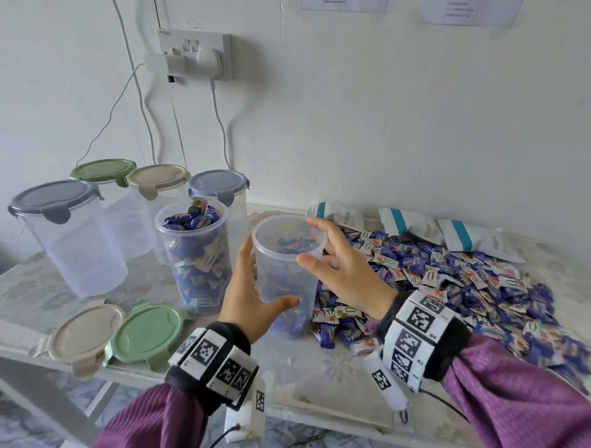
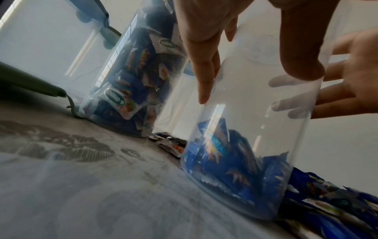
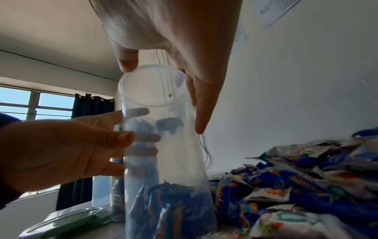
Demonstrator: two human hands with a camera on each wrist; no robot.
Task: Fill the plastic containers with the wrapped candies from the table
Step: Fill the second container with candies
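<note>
A clear lidless container (image 1: pixel 285 277) stands at the table's middle with a few blue wrapped candies at its bottom (image 2: pixel 225 161). My left hand (image 1: pixel 256 286) grips its side, thumb in front and fingers behind (image 3: pixel 71 153). Over the rim hovers my right hand (image 1: pixel 317 245), fingers straight and spread, holding nothing. A dark candy (image 3: pixel 169 124) is partway down inside the container. The big pile of blue and white candies (image 1: pixel 454 281) lies just to the right. A second open container (image 1: pixel 194 253), full of candies, stands to the left.
Several lidded empty containers (image 1: pixel 66 234) stand at the back left. A beige lid (image 1: pixel 82 333) and a green lid (image 1: pixel 150 332) lie near the front edge. White bags (image 1: pixel 416 225) rest against the wall, and cables hang from a wall socket (image 1: pixel 196 53).
</note>
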